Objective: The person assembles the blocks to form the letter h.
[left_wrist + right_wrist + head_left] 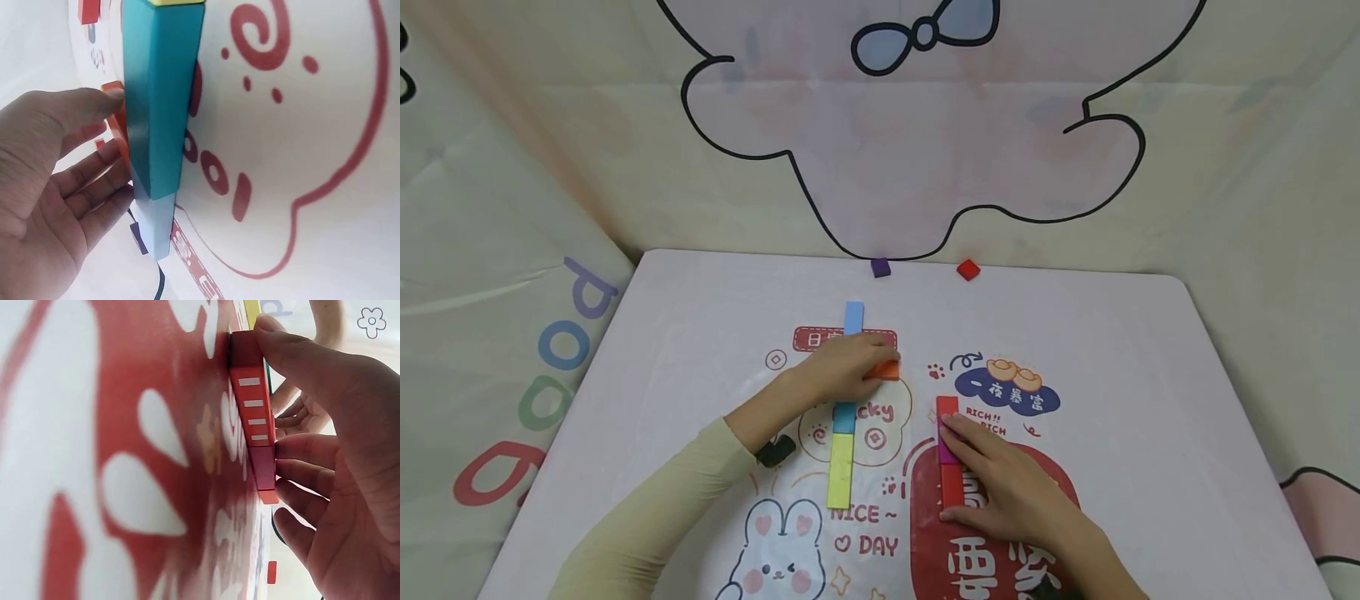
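Note:
In the head view my left hand (847, 367) pinches an orange block (886, 370) beside a lengthwise row of blocks. That row has a light blue block (853, 317) at its far end, a teal block (844, 418) in the middle and a yellow block (840, 471) at the near end. The left wrist view shows the thumb on the orange block (117, 122), right against the teal block (159, 100). My right hand (1015, 475) holds a second row, thumb at the near red block (951, 485), fingertips along the magenta block (946, 450); another red block (947, 406) is at the far end.
Near the back edge of the white table (1135, 358) lie a small purple block (880, 267) and a small red block (968, 269). The tabletop carries printed drawings and lettering. Patterned cloth (1262, 167) hangs behind and at the sides.

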The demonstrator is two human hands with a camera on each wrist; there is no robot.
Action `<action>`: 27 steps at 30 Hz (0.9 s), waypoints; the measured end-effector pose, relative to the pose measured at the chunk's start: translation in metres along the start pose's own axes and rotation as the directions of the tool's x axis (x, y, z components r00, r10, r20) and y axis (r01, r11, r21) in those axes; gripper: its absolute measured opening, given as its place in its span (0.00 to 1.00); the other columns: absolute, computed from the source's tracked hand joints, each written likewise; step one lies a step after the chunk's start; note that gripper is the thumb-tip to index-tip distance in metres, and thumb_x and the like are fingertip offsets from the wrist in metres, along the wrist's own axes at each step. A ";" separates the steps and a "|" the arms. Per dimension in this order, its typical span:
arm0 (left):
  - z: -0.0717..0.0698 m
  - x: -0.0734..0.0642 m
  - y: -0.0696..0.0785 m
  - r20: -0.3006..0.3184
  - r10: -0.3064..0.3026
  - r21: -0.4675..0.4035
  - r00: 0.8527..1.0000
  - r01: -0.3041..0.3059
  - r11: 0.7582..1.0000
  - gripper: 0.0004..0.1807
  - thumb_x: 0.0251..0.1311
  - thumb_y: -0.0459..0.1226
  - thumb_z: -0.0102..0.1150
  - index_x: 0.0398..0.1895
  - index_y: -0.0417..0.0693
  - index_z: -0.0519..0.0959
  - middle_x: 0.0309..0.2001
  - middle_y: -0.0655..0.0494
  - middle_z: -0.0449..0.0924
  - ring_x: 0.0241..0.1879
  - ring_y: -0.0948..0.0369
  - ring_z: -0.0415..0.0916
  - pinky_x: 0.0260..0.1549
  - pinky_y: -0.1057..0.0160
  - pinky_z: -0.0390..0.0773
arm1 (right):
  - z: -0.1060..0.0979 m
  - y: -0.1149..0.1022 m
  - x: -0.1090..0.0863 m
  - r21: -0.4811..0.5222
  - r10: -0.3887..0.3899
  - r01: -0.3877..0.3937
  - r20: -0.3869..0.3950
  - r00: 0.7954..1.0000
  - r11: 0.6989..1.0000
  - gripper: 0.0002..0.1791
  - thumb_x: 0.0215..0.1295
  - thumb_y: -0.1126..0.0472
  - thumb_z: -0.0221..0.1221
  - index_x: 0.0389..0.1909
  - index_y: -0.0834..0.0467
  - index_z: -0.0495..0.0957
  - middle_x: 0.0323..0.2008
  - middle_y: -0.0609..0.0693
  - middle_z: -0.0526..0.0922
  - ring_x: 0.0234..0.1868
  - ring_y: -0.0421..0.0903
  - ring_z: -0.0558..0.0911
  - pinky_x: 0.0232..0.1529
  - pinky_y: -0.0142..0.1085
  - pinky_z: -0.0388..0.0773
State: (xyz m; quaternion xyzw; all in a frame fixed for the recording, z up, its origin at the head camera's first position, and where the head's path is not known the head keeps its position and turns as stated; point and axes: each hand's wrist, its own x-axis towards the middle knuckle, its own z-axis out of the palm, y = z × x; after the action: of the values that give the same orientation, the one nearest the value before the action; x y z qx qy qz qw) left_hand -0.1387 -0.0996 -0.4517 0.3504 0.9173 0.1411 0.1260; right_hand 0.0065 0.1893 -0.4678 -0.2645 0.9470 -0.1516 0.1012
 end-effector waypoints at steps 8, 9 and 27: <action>-0.011 0.009 -0.004 -0.044 -0.031 -0.028 0.999 0.030 0.999 0.24 0.73 0.47 0.62 0.69 0.52 0.80 0.56 0.53 0.85 0.48 0.58 0.79 0.50 0.58 0.87 | 0.002 0.002 -0.002 0.001 -0.011 0.011 -0.015 1.000 1.000 0.61 0.47 0.28 0.76 0.81 0.45 0.64 0.82 0.44 0.64 0.78 0.51 0.71 0.64 0.50 0.87; -0.013 0.012 -0.004 -0.053 -0.036 -0.030 0.998 0.034 0.999 0.24 0.73 0.47 0.62 0.69 0.52 0.80 0.56 0.53 0.85 0.48 0.58 0.79 0.50 0.58 0.87 | 0.002 0.002 -0.002 0.005 -0.009 0.009 -0.014 1.000 1.000 0.61 0.47 0.28 0.76 0.82 0.45 0.64 0.82 0.44 0.64 0.79 0.51 0.71 0.64 0.51 0.87; -0.032 0.068 -0.047 -0.206 -0.222 -0.043 0.953 0.218 0.975 0.31 0.72 0.42 0.63 0.75 0.43 0.72 0.70 0.42 0.75 0.67 0.48 0.77 0.66 0.47 0.83 | -0.001 0.002 0.001 0.031 0.016 -0.017 0.017 1.000 0.999 0.61 0.46 0.30 0.77 0.82 0.44 0.63 0.82 0.44 0.64 0.81 0.52 0.68 0.67 0.55 0.84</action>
State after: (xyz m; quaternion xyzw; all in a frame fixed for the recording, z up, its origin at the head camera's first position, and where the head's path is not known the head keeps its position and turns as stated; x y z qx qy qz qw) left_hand -0.2269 -0.0923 -0.4473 0.2279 0.9574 0.1712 0.0472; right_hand 0.0040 0.1906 -0.4682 -0.2564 0.9458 -0.1632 0.1144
